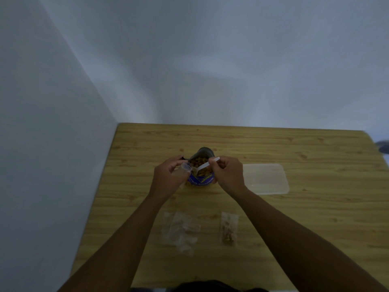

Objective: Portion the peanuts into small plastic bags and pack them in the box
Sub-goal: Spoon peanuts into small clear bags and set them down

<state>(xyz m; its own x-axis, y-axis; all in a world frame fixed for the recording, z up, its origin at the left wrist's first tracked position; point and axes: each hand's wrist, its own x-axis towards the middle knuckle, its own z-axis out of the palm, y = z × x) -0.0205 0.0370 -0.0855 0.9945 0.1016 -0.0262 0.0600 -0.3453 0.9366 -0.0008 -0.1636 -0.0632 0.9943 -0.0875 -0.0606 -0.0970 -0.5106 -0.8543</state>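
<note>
A blue peanut bag [201, 180] stands open in the middle of the wooden table [294, 218], peanuts [200, 161] showing at its mouth. My left hand [168, 175] holds a small clear plastic bag [186, 167] with its mouth open, right beside the peanut bag. My right hand [226, 173] pinches a white plastic spoon [207, 164] whose bowl points down toward the small bag's mouth. One filled small bag [229, 228] lies near me on the table. A clear plastic box [265, 179] sits to the right of my right hand.
A loose pile of empty clear small bags [181, 230] lies on the table near me, left of the filled one. White walls close off the table's left and far sides. A dark object [384, 146] shows past the table's right far corner.
</note>
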